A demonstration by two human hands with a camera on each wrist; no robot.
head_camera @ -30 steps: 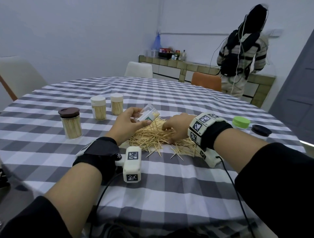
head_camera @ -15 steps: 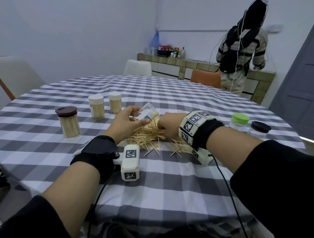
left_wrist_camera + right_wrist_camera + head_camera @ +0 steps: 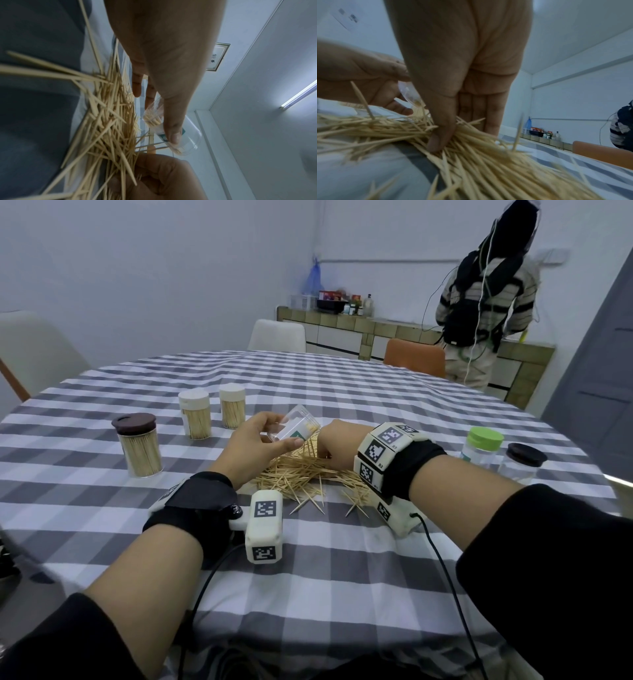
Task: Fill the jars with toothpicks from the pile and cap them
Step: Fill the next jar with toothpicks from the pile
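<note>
— Checked tablecloth (image 3: 308, 594), three capped full jars (image 3: 195, 419) far left.
— Then left hand (image 3: 253, 450) gripping clear jar (image 3: 298, 428), tilted, part filled, just above pile (image 3: 308, 474).
— Right hand (image 3: 337, 441) pinching toothpicks within that pile.
— Filling step, probably. Next: lift bundle, align tips, feed into jar mouth.

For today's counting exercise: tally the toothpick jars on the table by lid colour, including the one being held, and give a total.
Brown lid: 2
White lid: 2
Green lid: 1
No lid, held tilted in the left hand: 1
Total: 6 jars
</note>
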